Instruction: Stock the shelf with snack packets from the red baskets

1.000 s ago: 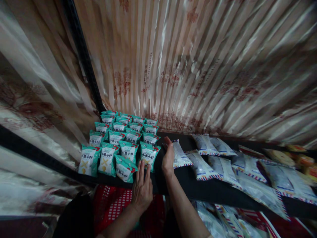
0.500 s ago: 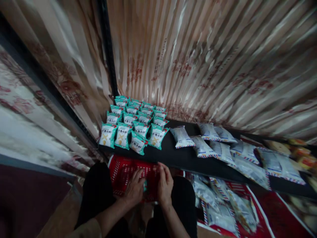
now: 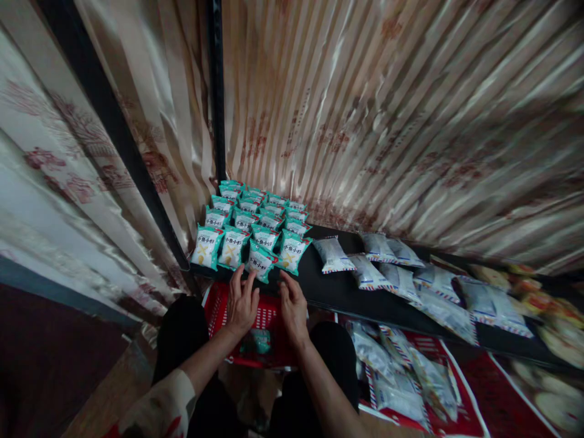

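In the head view we see our left hand (image 3: 243,302) with its fingers parted and reaching forward, the fingertips just beside the lower edge of the front teal packet (image 3: 260,263); whether they touch it, we cannot tell. Our right hand (image 3: 293,305) is level with the left and well apart from it, its fingers loosely bent and close to one another. The inner side is turned from us, so we cannot tell whether it pinches anything.

The front teal packet leans a little, ahead of our two hands and nearer the left one. Beyond it, ahead of both hands, the other teal packets (image 3: 246,220) stand in close rows on the black shelf (image 3: 340,295).

Below and between our hands is a red basket (image 3: 219,307), with a teal-wrapped packet (image 3: 261,342) lying in it, under the gap between our wrists. To the right of our right hand, white packets with striped edges (image 3: 401,280) lie along the shelf; lower on that side, more striped packets (image 3: 392,374) fill a red container (image 3: 472,410). Ahead of our hands, past the rows, hangs a pleated curtain (image 3: 296,121), with a dark post (image 3: 216,91) to the left.
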`<control>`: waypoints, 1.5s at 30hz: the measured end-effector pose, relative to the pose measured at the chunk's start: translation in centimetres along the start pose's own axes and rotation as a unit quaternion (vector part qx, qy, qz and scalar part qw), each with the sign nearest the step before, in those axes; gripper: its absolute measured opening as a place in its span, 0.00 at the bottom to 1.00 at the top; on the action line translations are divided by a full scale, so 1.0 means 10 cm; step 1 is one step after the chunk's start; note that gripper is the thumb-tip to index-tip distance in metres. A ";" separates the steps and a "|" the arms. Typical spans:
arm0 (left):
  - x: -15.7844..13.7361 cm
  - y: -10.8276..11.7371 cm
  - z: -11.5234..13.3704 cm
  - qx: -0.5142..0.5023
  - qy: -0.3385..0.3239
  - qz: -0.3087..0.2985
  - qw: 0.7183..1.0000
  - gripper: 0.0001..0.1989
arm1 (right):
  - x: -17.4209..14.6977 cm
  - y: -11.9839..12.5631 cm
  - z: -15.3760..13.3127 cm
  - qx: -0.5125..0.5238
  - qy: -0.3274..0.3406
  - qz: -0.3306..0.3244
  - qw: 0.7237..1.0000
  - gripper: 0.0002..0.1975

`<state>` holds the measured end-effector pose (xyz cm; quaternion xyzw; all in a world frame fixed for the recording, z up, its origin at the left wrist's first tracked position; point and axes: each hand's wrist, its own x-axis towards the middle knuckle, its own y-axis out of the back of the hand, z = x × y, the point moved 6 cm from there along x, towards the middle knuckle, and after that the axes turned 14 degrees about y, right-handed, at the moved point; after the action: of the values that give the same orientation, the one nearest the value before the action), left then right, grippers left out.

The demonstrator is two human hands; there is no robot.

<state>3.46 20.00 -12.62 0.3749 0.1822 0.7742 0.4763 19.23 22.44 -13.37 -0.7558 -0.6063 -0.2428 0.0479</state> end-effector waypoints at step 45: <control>0.31 -0.52 -0.22 0.018 -0.025 0.002 1.000 0.24 | 0.34 -0.22 -0.38 -0.157 0.163 0.074 0.971 0.22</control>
<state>4.13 25.39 -16.08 0.4028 0.1837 0.7620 0.4726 16.47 24.68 -9.05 -0.7469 -0.4869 -0.4507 0.0445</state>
